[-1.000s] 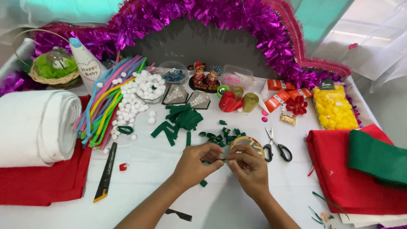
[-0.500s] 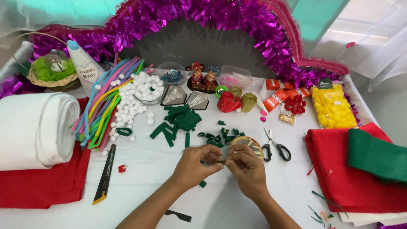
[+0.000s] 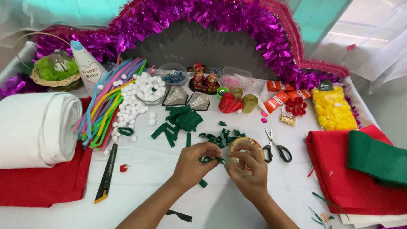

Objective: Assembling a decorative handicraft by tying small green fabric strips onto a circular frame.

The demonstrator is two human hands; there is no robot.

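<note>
My left hand [image 3: 194, 163] pinches a small green felt piece [image 3: 206, 159] between thumb and fingertips, just above the white table [image 3: 147, 193]. My right hand [image 3: 247, 168] holds a roll of clear tape [image 3: 243, 144] and its fingertips meet the left hand's at the felt piece. Several small green felt loops [image 3: 222, 138] lie scattered right behind both hands. Green felt strips [image 3: 176, 122] sit in a heap farther back.
Black-handled scissors [image 3: 277, 148] lie right of my hands. A craft knife [image 3: 105, 174] lies to the left, beside a white felt roll [image 3: 30, 129] on red felt [image 3: 34, 186]. Red and green felt sheets [image 3: 372, 167] fill the right. White pom-poms [image 3: 137, 101], pipe cleaners [image 3: 106, 104] and purple tinsel [image 3: 200, 15] stand behind.
Both hands stay together at the same spot. The fingers have shifted slightly around the small green piece and the tape roll.
</note>
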